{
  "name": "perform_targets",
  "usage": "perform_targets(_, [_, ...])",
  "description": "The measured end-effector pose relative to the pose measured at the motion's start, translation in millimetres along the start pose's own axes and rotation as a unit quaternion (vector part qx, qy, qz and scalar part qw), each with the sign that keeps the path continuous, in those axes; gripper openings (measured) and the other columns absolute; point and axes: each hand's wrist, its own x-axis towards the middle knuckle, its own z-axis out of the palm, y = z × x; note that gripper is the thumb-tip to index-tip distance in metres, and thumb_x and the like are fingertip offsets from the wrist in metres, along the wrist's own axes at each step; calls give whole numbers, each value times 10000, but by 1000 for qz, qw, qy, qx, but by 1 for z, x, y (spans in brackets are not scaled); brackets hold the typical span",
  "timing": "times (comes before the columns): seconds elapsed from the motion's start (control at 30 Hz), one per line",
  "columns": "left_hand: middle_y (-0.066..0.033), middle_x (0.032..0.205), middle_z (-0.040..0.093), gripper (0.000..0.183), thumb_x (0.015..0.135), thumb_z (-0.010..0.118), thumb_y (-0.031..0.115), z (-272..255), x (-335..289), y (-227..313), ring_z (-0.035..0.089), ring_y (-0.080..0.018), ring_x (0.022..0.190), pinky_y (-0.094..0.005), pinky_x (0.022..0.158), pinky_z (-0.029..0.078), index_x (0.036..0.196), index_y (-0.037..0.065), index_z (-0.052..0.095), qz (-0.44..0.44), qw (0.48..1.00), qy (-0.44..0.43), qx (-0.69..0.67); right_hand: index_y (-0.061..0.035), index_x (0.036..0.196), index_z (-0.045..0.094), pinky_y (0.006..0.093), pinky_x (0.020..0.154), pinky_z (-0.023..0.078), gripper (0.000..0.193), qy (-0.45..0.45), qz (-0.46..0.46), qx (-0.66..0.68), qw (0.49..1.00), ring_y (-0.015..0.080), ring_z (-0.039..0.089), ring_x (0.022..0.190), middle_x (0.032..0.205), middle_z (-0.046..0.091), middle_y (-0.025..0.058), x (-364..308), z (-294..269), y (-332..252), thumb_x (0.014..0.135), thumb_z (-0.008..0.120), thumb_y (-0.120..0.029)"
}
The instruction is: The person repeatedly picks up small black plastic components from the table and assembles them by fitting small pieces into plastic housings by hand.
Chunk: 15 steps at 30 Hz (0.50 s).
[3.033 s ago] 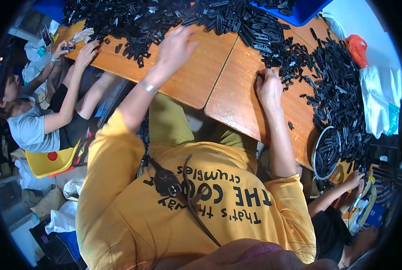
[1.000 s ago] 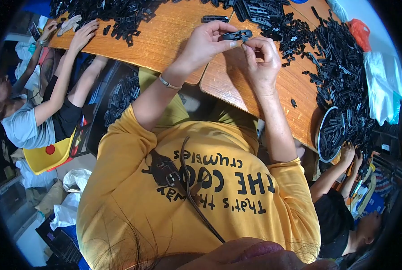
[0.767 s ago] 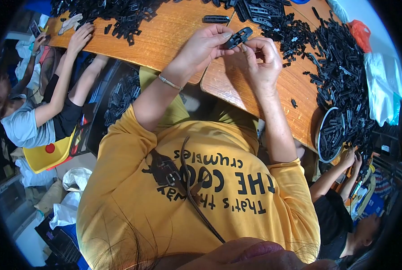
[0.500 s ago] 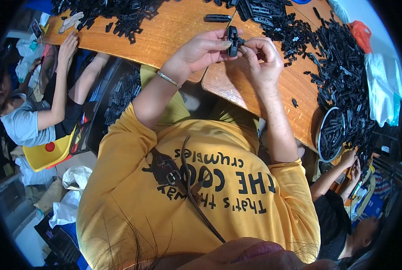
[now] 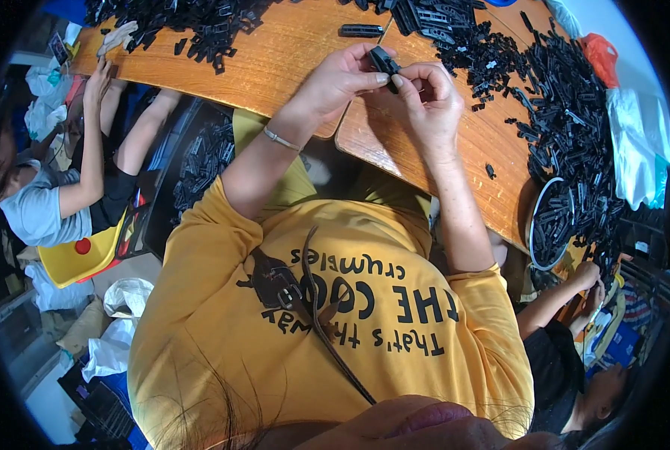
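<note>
An oblong black plastic part [image 5: 381,61] is held above the near edge of the wooden table. My left hand [image 5: 341,79] grips its left side, thumb laid across it and fingers behind. At its lower right end, the thumb and bent fingers of my right hand [image 5: 429,94] pinch the part. Whether a smaller piece sits between the right fingertips is hidden. Beyond my hands, a flat, long black part [image 5: 361,31] lies alone on the tabletop.
Heaps of black plastic parts [image 5: 575,135] cover the table's right side, with more piles [image 5: 192,30] at the far left. A round white-rimmed bowl [image 5: 537,225] of parts stands at right. One person sits at left, another person's hands [image 5: 590,281] work at lower right.
The black part has tilted from upright to slanting, its top leaning left. My right fingers have closed in on its lower end. The co-workers' hands have shifted slightly.
</note>
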Motion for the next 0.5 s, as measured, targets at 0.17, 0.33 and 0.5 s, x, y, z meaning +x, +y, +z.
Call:
perform_targets(0.17, [-28,1203,675,431,960,713,40,6,-2,0,651,-115,1108,-254,957,536,1369,27,579,26,999,10,30,-4,916,673,223,592,497,145,-15,4,-11,1000,76,594,666,864,624,42,-1,0,1,853,799,30])
perform_targets(0.33, [-87,1217,694,417,969,704,34,21,-9,1,663,-124,1092,-267,961,547,1362,-21,577,44,988,49,143,-39,857,658,252,610,506,280,-19,99,-30,994,91,575,666,812,601,23,-13,7,18,747,914,-66])
perform_targets(0.5, [-114,1137,713,354,978,677,4,23,-17,-6,689,-140,1031,-251,925,557,1318,-55,599,61,976,112,177,-42,839,656,262,605,490,294,-60,163,2,985,87,565,674,769,621,-2,-16,16,21,759,925,-130])
